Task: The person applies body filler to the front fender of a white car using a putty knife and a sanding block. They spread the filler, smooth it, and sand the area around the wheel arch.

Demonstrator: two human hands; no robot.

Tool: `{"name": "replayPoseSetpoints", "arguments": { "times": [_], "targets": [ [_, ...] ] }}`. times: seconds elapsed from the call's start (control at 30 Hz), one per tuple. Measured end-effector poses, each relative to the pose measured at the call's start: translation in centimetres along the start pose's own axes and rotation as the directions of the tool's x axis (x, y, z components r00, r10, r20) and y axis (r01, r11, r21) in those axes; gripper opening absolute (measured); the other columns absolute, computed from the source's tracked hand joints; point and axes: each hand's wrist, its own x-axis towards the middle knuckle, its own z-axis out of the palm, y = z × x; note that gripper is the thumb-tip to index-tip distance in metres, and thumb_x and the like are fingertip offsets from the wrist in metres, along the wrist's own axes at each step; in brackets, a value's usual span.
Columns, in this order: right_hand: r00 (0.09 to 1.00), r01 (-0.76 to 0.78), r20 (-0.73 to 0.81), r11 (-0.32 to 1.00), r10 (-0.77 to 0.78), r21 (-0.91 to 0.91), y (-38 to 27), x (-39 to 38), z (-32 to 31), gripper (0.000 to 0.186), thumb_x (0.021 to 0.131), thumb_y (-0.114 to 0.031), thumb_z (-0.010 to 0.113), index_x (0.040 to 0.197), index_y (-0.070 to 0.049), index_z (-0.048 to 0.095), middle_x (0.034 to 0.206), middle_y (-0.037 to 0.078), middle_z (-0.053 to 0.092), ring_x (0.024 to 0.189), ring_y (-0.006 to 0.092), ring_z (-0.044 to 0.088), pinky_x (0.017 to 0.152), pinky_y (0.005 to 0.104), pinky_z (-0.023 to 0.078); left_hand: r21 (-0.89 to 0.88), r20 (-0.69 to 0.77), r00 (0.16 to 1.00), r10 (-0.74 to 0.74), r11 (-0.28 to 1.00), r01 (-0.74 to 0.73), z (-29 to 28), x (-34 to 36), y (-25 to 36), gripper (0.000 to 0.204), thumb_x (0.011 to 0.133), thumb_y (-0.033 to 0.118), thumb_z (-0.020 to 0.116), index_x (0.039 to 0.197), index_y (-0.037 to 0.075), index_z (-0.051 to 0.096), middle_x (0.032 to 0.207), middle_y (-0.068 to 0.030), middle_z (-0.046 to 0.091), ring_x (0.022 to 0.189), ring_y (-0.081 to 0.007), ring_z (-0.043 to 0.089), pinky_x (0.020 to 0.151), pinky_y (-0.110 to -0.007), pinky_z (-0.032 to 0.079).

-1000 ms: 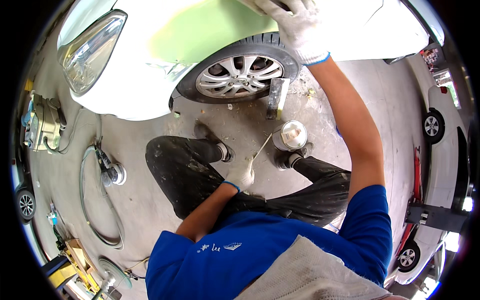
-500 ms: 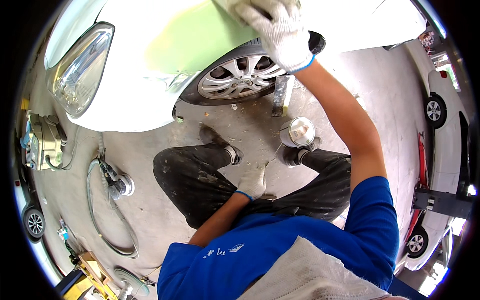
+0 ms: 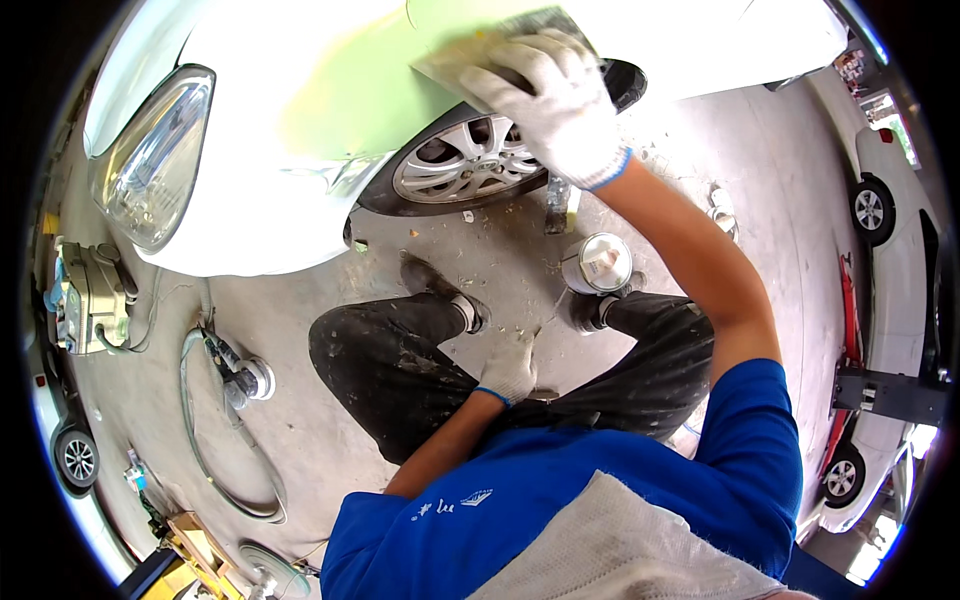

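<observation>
Right hand: your right hand in a white knitted glove with a blue cuff [image 3: 560, 110] is at the top centre of the frame; its fingers are bent over a broad, flat, beige-grey pad with a darker upper edge [image 3: 458, 62], gripping it.
Pad: it lies against the pale green patch [image 3: 365, 105] on the glossy white car body [image 3: 265, 205], just above the wheel arch, at the top centre of the frame; its exact kind is unclear.
Left hand: your left hand in a matching white glove [image 3: 511, 367] is low at the centre, between your knees in black, pale-spotted trousers [image 3: 385, 345]; its fingers are curled, but it is impossible to tell whether they grip anything.
Wheel: the silver multi-spoke wheel [image 3: 485, 168] is below the pad, partly hidden by your right hand.
Floor, centre: a dark, rectangular block with pale smears [image 3: 558, 208] is beside the wheel; below it, near your shoe, is a round white tin [image 3: 575, 277].
Left side: a clear, elongated headlight [image 3: 155, 155] is at the upper left; beneath are a boxy olive-beige machine [image 3: 92, 300] and a round-pad sander [image 3: 257, 379] near a looped grey hose [image 3: 190, 420].
Right side: another white car [image 3: 893, 310] is at the edge.
</observation>
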Motion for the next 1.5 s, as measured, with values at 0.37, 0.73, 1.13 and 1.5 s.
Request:
{"name": "replayPoseSetpoints", "arguments": {
  "times": [0.37, 0.73, 1.13, 1.5],
  "targets": [
    [0.993, -0.077, 0.093, 0.995, 0.071, 0.060, 3.6, -3.1, 0.5, 0.044, 0.078, -0.008, 0.066, 0.119, -0.022, 0.071, 0.115, 0.005, 0.063, 0.109, 0.0288, 0.060, 0.096, 0.0471, 0.049, -0.017, 0.005, 0.999, 0.037, 0.999, -0.037, 0.2, 0.3, -0.1, 0.053, 0.092, 0.015, 0.063, 0.142, 0.003, 0.050, 0.116, -0.0234, 0.062, 0.103, -0.0417, 0.062, 0.088, -0.051, 0.050],
    [0.993, -0.117, 0.028, 0.993, 0.117, -0.020, 7.4, -4.3, 0.8, 0.047, 0.078, 0.001, 0.064, 0.122, -0.016, 0.072, 0.112, 0.008, 0.066, 0.106, 0.0292, 0.062, 0.090, 0.0426, 0.053, 0.040, 0.133, 0.987, -0.086, 0.996, 0.081, 0.0, 0.6, 0.5, 0.054, 0.094, 0.014, 0.059, 0.146, 0.006, 0.047, 0.121, -0.0241, 0.062, 0.106, -0.0424, 0.064, 0.090, -0.052, 0.052],
    [0.948, -0.307, 0.091, 0.952, 0.304, 0.016, 8.8, -8.2, 0.9, 0.057, 0.078, 0.003, 0.059, 0.130, -0.020, 0.066, 0.124, 0.011, 0.060, 0.116, 0.0379, 0.055, 0.096, 0.0498, 0.049, -0.050, 0.045, 0.999, 0.025, 0.998, -0.023, -0.6, 1.6, -1.8, 0.037, 0.091, 0.015, 0.062, 0.126, 0.003, 0.060, 0.102, -0.0205, 0.070, 0.094, -0.0363, 0.069, 0.082, -0.049, 0.054],
    [0.351, -0.482, 0.352, -0.155, 0.868, 0.862, -3.3, -4.8, -16.9, 0.029, 0.096, 0.000, 0.061, 0.125, 0.001, 0.066, 0.113, 0.007, 0.068, 0.104, 0.0129, 0.062, 0.096, 0.0282, 0.050, -0.493, -0.386, 0.922, 0.015, 0.841, -0.220, -16.4, -0.3, 9.0, 0.033, 0.086, 0.024, 0.080, 0.101, 0.000, 0.063, 0.074, -0.0008, 0.057, 0.066, -0.0098, 0.051, 0.061, -0.029, 0.045]
  ]
}}
